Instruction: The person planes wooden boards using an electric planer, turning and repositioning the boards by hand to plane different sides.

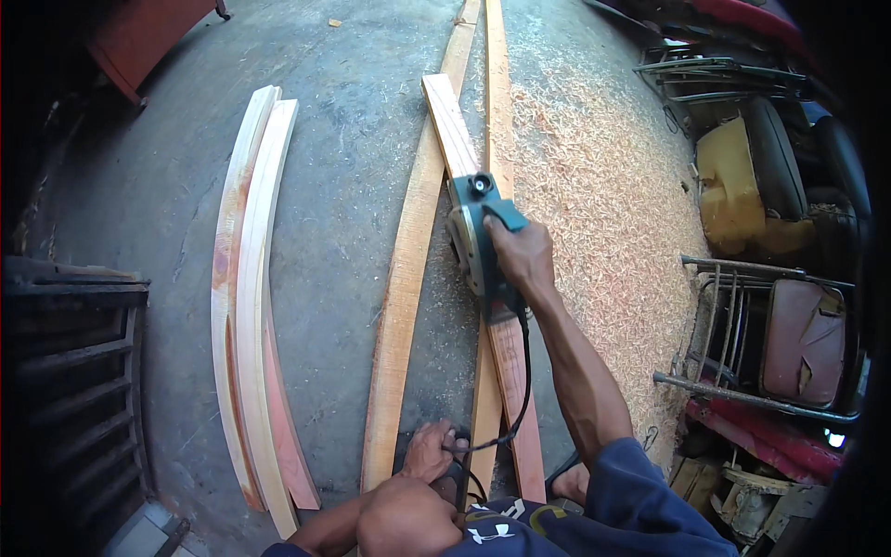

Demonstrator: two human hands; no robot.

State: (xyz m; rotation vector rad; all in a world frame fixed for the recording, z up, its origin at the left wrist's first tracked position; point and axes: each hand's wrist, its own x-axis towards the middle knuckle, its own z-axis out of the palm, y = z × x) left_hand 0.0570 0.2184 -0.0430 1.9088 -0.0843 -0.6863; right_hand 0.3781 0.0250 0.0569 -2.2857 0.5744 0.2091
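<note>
My right hand [523,254] is wrapped round the rear handle of a teal electric planer [475,239]. The planer rests on a pale wooden board [449,116], which runs under it and comes out below, toward my foot. From the tool's back end a black power cord [528,381] loops down to my left hand [431,452]. That hand is low beside my bent knee, its fingers closed on the cord. Two long planks lie on the floor under the board: a left one [408,269] and a right one [499,84].
Wood shavings [594,213] cover the floor on the right. Several planks [255,241] lie together at left, near a dark slatted metal frame [83,371]. Metal-framed chairs [806,343] and a foam-backed seat [733,181] crowd the right side. A red cabinet [153,37] stands far left.
</note>
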